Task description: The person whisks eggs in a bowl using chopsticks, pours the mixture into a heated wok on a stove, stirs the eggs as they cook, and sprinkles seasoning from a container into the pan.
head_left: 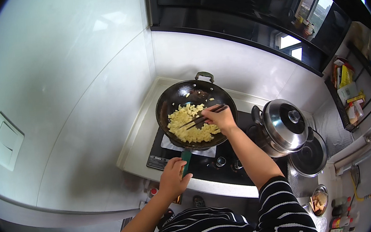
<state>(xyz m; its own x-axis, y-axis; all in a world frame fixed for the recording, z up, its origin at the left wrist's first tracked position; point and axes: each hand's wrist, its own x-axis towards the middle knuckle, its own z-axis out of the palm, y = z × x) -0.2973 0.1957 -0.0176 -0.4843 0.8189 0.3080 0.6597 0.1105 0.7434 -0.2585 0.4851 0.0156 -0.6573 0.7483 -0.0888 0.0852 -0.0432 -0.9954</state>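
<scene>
Head view: The left hand point(172, 180) is wrapped around the green handle point(186, 156) of the black wok point(168, 95); thumb and fingers lie on opposite sides of the grip. The wok bowl sits directly ahead of this hand, over the black cooktop point(201, 166). A second, loop-shaped handle point(204, 75) projects from the wok's far rim, beyond both hands.

The right hand point(221, 119) is positioned above the wok's right portion, ahead and to the right of the left hand. Its fingers pinch a pair of dark chopsticks point(195, 121), tips directed leftward and down into the yellow egg pieces point(181, 118). The egg lies inside the wok, mainly left of and below the right hand.

Control knobs point(220, 162) are located to the right of the left hand. A lidded steel pot point(282, 127) stands right of the right hand; a round dark pan point(309, 156) is adjacent, farther right.
</scene>
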